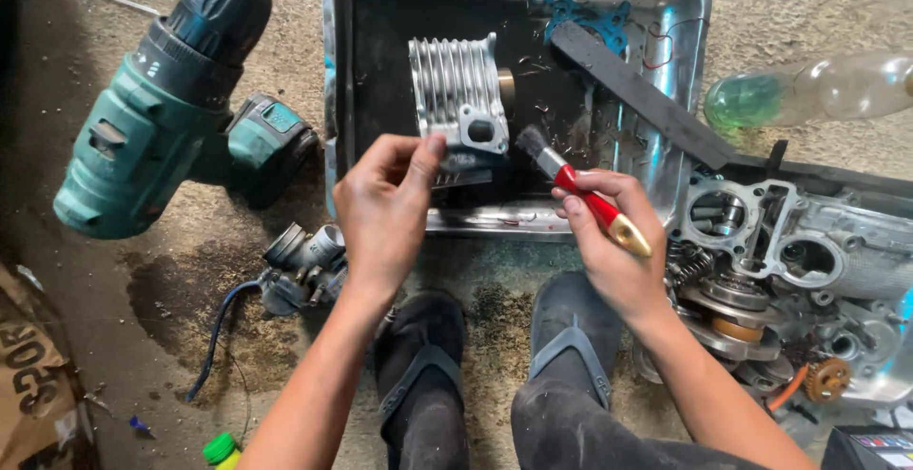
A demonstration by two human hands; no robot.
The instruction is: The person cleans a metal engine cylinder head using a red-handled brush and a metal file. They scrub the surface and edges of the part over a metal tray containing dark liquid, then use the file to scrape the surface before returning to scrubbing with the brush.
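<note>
My left hand (383, 211) grips the lower edge of a finned metal engine cylinder (456, 89), tilting it over a metal pan (685, 13) that holds dark liquid. My right hand (613, 242) holds a paintbrush (580, 189) with a red handle and gold end. Its dark bristles point at the cylinder's port, close to it. A blue gasket (585, 13) and a black strip (637, 94) lie in the pan's far right part.
A green cordless drill (162, 108) lies on the concrete at left. A carburettor (304, 261) with a blue hose sits beside my left wrist. Engine casing and gears (780, 270) crowd the right. A plastic bottle (808, 89) lies at upper right. My sandalled feet are below.
</note>
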